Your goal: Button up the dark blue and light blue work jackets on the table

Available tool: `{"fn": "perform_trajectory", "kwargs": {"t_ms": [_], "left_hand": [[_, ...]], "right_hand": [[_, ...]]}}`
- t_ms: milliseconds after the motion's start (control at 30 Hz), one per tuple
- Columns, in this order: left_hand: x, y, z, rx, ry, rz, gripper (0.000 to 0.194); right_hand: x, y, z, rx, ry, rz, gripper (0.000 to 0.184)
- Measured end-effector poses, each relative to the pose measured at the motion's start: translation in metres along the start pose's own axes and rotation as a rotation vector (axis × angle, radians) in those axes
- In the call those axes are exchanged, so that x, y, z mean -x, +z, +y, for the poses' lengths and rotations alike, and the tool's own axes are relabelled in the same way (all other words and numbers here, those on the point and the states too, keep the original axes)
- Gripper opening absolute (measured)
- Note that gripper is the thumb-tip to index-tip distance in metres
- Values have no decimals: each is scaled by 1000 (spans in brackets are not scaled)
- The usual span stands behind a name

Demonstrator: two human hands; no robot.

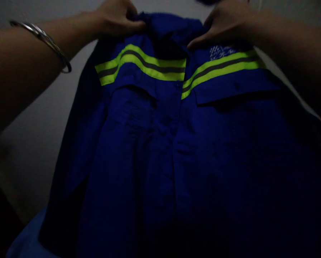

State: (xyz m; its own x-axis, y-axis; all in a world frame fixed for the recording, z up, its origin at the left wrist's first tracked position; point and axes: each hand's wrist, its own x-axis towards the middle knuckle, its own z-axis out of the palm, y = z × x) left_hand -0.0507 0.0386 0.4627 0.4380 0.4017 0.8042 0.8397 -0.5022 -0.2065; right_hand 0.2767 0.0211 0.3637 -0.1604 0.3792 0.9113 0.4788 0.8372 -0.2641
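A dark blue work jacket [160,143] hangs upright before me, its front facing me. Yellow reflective bands with a grey stripe cross its chest, above two flapped pockets. White lettering shows on the upper right of the chest. My left hand [117,19], with bangles on the wrist, is closed on the jacket by the collar's left side. On the other side of the collar, my right hand [225,23] grips the cloth at the shoulder. Both sets of fingertips are partly hidden behind the fabric. The lower part of the jacket fades into shadow.
A pale wall [55,96] stands behind the jacket. Light blue cloth [28,238] shows at the bottom left. Something dark, too dim to name, lies in the lower left corner.
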Motion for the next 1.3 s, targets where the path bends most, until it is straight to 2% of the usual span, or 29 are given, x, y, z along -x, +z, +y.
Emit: {"fn": "perform_trajectory", "kwargs": {"t_ms": [33, 67, 100, 133, 200, 300, 367, 433, 567, 700, 800, 967, 1133, 1233, 1300], "left_hand": [[10, 15, 4, -161, 117, -51, 61], [14, 26, 8, -254, 193, -91, 66], [14, 33, 10, -321, 243, -152, 66], [10, 37, 10, -369, 265, -231, 65], [-4, 37, 4, -395, 271, -384, 64], [-21, 43, -20, -343, 219, -568, 65], [-22, 60, -40, -290, 193, -649, 66], [-15, 85, -60, -270, 177, -708, 67], [12, 145, -79, -231, 159, -801, 56], [50, 200, -73, -202, 176, -828, 40], [73, 228, -65, -186, 132, -831, 32], [85, 253, -66, -198, 44, -804, 28], [88, 270, -72, -227, -53, -793, 27], [98, 280, -68, -226, -81, -805, 24], [107, 285, -64, -220, -86, -810, 24]], "right_hand": [[0, 10, 5, 432, -17, 27, 50], [-3, 18, 8, 743, -20, 6, 51], [-8, 24, 8, 922, 9, -51, 56], [-15, 29, 8, 1000, 46, -140, 59], [-34, 36, 7, 1024, 105, -310, 58], [-61, 56, 13, 1030, 133, -513, 62], [-72, 77, 21, 1036, 145, -610, 69], [-76, 100, 32, 1039, 152, -666, 75], [-59, 141, 56, 1041, 119, -684, 73], [-19, 169, 84, 1052, 86, -714, 58], [4, 184, 102, 1072, 62, -697, 50], [15, 202, 125, 1118, 28, -609, 46], [17, 222, 139, 1166, 99, -516, 40], [27, 235, 138, 1174, 141, -529, 28], [36, 241, 134, 1161, 148, -572, 28]]}}
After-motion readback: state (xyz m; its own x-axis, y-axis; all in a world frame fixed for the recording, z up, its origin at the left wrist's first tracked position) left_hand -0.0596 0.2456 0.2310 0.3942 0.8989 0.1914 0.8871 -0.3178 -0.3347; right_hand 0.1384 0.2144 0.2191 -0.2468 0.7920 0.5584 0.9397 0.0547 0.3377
